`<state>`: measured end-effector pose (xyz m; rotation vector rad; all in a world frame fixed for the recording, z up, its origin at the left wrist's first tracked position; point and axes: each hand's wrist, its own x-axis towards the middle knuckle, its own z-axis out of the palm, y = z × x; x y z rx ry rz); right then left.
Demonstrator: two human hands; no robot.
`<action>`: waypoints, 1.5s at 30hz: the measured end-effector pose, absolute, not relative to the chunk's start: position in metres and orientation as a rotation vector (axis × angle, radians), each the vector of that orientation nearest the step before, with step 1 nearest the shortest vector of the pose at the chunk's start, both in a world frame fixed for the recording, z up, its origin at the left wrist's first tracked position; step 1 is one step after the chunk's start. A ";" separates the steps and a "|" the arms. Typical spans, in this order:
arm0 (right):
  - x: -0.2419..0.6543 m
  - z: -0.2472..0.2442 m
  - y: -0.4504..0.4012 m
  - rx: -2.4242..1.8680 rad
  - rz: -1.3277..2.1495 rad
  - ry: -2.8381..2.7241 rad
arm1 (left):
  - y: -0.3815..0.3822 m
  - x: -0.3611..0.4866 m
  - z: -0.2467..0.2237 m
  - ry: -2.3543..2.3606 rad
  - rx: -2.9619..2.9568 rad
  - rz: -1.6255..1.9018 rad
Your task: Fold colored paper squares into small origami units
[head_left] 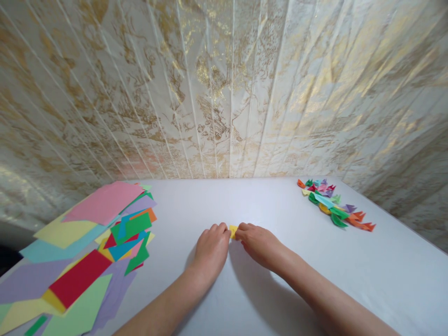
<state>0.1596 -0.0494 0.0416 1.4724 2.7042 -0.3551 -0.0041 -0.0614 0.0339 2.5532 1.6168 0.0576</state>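
Between my two hands, at the middle of the white table, is a small piece of yellow paper (233,231). My left hand (214,245) has its fingers closed on the paper's left side. From the other side, my right hand (257,240) pinches the right end. Only a narrow strip of yellow shows in the gap, so the paper's full shape and its folds are hidden under my fingers. Both hands rest low, at or just above the tabletop.
Loose coloured paper sheets (105,203) in many sizes overlap along the left of the white table (280,200). Folded paper figures (329,201) in several colours lie in a cluster at the back right. A gold-patterned white curtain (217,93) hangs behind the far edge.
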 end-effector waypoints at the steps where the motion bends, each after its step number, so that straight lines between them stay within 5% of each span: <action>1: 0.160 0.043 -0.049 1.474 -0.377 2.700 | -0.062 -0.004 0.035 1.617 2.554 0.050; 10: 0.164 0.042 -0.048 1.478 -0.439 2.726 | -0.062 -0.003 0.037 1.612 2.549 0.035; 23: 0.179 0.020 -0.021 2.050 -1.211 2.683 | -0.059 0.001 0.026 1.706 2.434 0.262; 39: 0.171 0.014 -0.023 1.860 -1.889 2.611 | -0.055 0.001 0.014 1.618 2.399 0.477; 45: 0.171 0.020 -0.022 1.932 -1.771 2.649 | -0.054 0.000 0.015 1.602 2.424 0.478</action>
